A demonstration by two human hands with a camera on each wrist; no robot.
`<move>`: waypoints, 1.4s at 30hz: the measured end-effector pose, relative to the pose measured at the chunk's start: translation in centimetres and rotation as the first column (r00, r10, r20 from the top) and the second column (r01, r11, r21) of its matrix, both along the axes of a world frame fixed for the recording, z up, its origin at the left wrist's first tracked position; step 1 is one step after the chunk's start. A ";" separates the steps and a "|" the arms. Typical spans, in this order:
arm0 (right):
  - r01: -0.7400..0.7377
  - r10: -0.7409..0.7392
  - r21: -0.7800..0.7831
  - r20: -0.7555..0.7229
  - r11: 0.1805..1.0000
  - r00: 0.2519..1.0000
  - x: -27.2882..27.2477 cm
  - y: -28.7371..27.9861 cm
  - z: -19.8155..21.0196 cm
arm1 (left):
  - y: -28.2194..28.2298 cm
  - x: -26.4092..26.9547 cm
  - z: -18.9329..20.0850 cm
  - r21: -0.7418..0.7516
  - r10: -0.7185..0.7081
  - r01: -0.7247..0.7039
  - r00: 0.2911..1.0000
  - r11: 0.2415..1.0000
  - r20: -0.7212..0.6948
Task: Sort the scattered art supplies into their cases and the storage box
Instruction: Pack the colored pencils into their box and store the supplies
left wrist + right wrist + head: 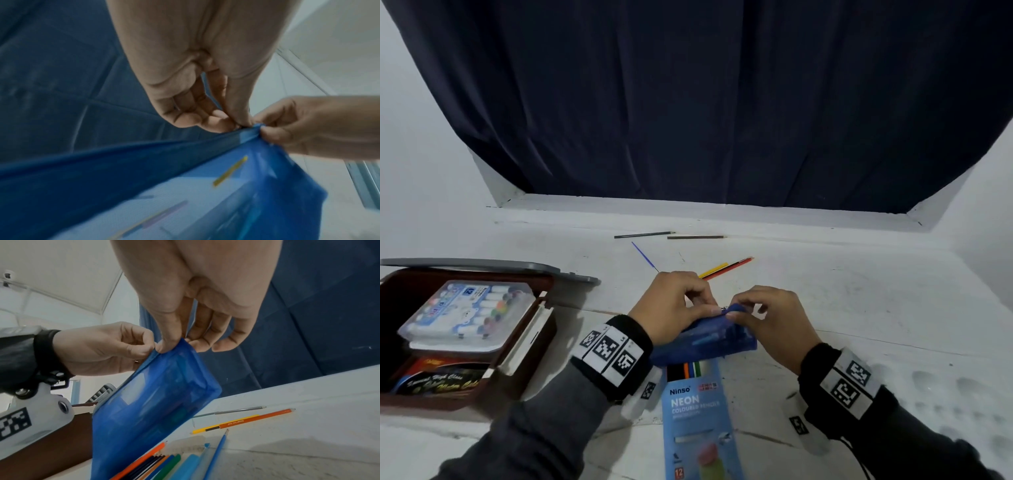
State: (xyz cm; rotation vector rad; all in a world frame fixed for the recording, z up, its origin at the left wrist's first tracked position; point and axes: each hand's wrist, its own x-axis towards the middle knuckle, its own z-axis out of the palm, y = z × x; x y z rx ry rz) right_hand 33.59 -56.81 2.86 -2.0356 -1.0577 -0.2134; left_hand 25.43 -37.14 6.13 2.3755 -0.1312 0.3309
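Note:
Both hands hold a blue see-through zip pouch lifted by its top corner just above the table. My left hand pinches the zip edge with thumb and forefinger. Touching it, my right hand pinches the same corner from the other side. Beneath the pouch lies a blue "Neon" coloured pencil box, its pencils sticking out of the open end. A loose blue pencil lies beside them.
At the left stands an open brown storage box holding a marker case, its grey lid behind. A yellow and an orange pencil, a thin blue brush and two dark pencils lie beyond the hands. A dark curtain hangs behind.

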 end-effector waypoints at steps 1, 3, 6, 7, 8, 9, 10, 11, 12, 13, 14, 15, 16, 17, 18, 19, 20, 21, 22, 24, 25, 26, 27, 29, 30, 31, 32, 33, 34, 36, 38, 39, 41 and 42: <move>0.000 0.000 -0.010 0.008 1.000 1.000 0.0 -0.2 0.0 | 0.2 -0.1 -0.2 0.057 -0.019 0.020 1.000 0.998 -0.009; 0.003 -0.003 -0.009 0.004 1.000 1.000 0.2 -0.7 -0.1 | 0.4 -0.4 -0.4 0.186 -0.037 0.040 0.999 0.982 -0.023; -0.013 0.013 -0.004 -0.009 1.000 1.000 0.4 -1.4 0.3 | 0.4 -0.7 -0.2 0.157 -0.047 0.048 0.999 0.986 -0.014; -0.019 0.019 -0.005 -0.005 1.000 1.000 0.3 -1.4 0.5 | 0.1 -0.6 0.0 0.132 -0.060 0.062 0.998 0.989 -0.023; -0.022 0.022 -0.002 0.002 1.000 1.000 0.2 -1.3 0.7 | -0.2 -0.5 0.2 0.147 -0.072 0.076 0.997 0.986 -0.033; -0.021 0.021 0.002 0.007 1.000 1.000 0.0 -1.2 0.8 | -0.5 -0.3 0.3 0.189 -0.093 0.098 0.995 0.977 -0.037; -0.022 0.022 0.006 0.008 1.000 1.000 -0.2 -1.0 1.0 | -0.8 0.0 0.4 0.216 -0.113 0.119 0.993 0.969 -0.040; -0.026 0.026 0.012 -0.002 1.000 1.000 -0.4 -1.0 1.1 | -1.0 0.2 0.4 0.205 -0.125 0.131 0.991 0.970 -0.041; -0.036 0.036 0.019 -0.020 0.999 0.999 -0.6 -1.0 1.3 | -1.2 0.3 0.5 0.162 -0.125 0.132 0.991 0.978 -0.054; -0.050 0.051 0.026 -0.037 0.998 0.998 -0.8 -1.0 1.5 | -1.2 0.4 0.4 0.113 -0.122 0.130 0.990 0.985 -0.076; -0.066 0.067 0.029 -0.043 0.997 0.997 -0.9 -1.1 1.6 | -1.3 0.5 0.4 0.075 -0.124 0.132 0.987 0.988 -0.104; -0.075 0.076 0.027 -0.041 0.997 0.996 -1.1 -1.2 1.7 | -1.3 0.6 0.3 0.057 -0.128 0.136 0.984 0.989 -0.122; -0.077 0.078 0.023 -0.041 0.997 0.996 -1.3 -1.2 1.8 | -1.3 0.6 0.2 0.044 -0.127 0.133 0.983 0.990 -0.130; -0.070 0.071 0.021 -0.046 0.997 0.996 -1.4 -1.3 1.8 | -1.3 0.6 0.1 0.020 -0.121 0.125 0.984 0.992 -0.130; -0.057 0.058 0.021 -0.053 0.998 0.997 -1.4 -1.3 1.8 | -1.3 0.5 0.1 -0.022 -0.111 0.109 0.986 0.994 -0.128; -0.041 0.043 0.022 -0.062 0.999 0.997 -1.4 -1.4 1.8 | -1.2 0.5 0.2 -0.081 -0.104 0.094 0.987 0.992 -0.126; -0.030 0.032 0.021 -0.069 0.999 0.997 -1.4 -1.4 1.8 | -1.1 0.5 0.2 -0.146 -0.104 0.085 0.986 0.986 -0.129; -0.026 0.028 0.019 -0.073 0.999 0.997 -1.4 -1.5 1.7 | -1.0 0.4 0.2 -0.191 -0.110 0.083 0.985 0.978 -0.136; -0.032 0.033 0.016 -0.073 0.999 0.997 -1.4 -1.6 1.6 | -1.0 0.3 0.3 -0.204 -0.120 0.089 0.982 0.975 -0.143; -0.057 0.057 0.012 -0.059 0.998 0.997 -1.5 -1.6 1.4 | -1.0 0.0 0.4 -0.158 -0.125 0.100 0.980 0.982 -0.152; -0.068 0.068 0.005 -0.048 0.998 0.996 -1.5 -1.6 1.3 | -1.2 -0.1 0.5 -0.116 -0.118 0.100 0.981 0.988 -0.155; -0.076 0.076 -0.004 -0.038 0.997 0.996 -1.6 -1.6 1.2 | -1.2 -0.2 0.7 -0.072 -0.107 0.097 0.981 0.993 -0.159; -0.078 0.078 -0.013 -0.029 0.997 0.997 -1.6 -1.5 1.1 | -1.2 -0.2 0.9 -0.024 -0.093 0.091 0.981 0.996 -0.171; -0.070 0.069 -0.021 -0.017 0.997 0.997 -1.5 -1.7 1.0 | -0.8 -0.5 1.2 0.084 -0.041 0.060 0.976 0.995 -0.214; -0.056 0.056 -0.018 -0.018 0.998 0.998 -1.3 -1.9 0.9 | -0.3 -0.6 1.2 0.127 -0.003 0.034 0.971 0.991 -0.238; -0.037 0.037 -0.010 -0.024 0.999 0.999 -1.1 -2.2 0.9 | 0.3 -0.8 1.2 0.150 0.035 0.005 0.966 0.989 -0.257; -0.015 0.015 -0.004 -0.033 1.000 0.999 -0.9 -2.6 0.8 | 1.0 -1.1 0.9 0.161 0.067 -0.024 0.961 0.987 -0.269; 0.005 -0.005 -0.003 -0.037 1.000 0.999 -0.6 -2.9 0.8 | 1.6 -1.4 0.7 0.165 0.091 -0.046 0.957 0.985 -0.277; 0.019 -0.019 -0.005 -0.034 1.000 0.999 -0.4 -3.2 0.8 | 2.2 -1.8 0.4 0.170 0.110 -0.063 0.953 0.983 -0.282; 0.029 -0.029 -0.013 -0.021 0.999 0.999 -0.3 -3.5 0.7 | 3.1 -2.3 -0.2 0.182 0.139 -0.087 0.946 0.979 -0.293; 0.030 -0.030 -0.017 -0.010 0.999 1.000 -0.4 -3.5 0.3 | 3.6 -2.6 -0.8 0.197 0.161 -0.103 0.939 0.975 -0.305; 0.029 -0.030 -0.018 -0.011 0.999 0.999 -0.4 -3.5 0.2 | 3.9 -2.7 -1.0 0.215 0.174 -0.109 0.934 0.971 -0.311; 0.034 -0.034 -0.021 -0.018 0.999 0.999 -0.5 -3.5 -0.2 | 4.6 -2.9 -1.4 0.258 0.206 -0.126 0.926 0.958 -0.315; 0.038 -0.038 -0.024 -0.016 0.999 0.999 -0.5 -3.5 -0.3 | 5.1 -3.1 -1.6 0.271 0.223 -0.138 0.923 0.953 -0.314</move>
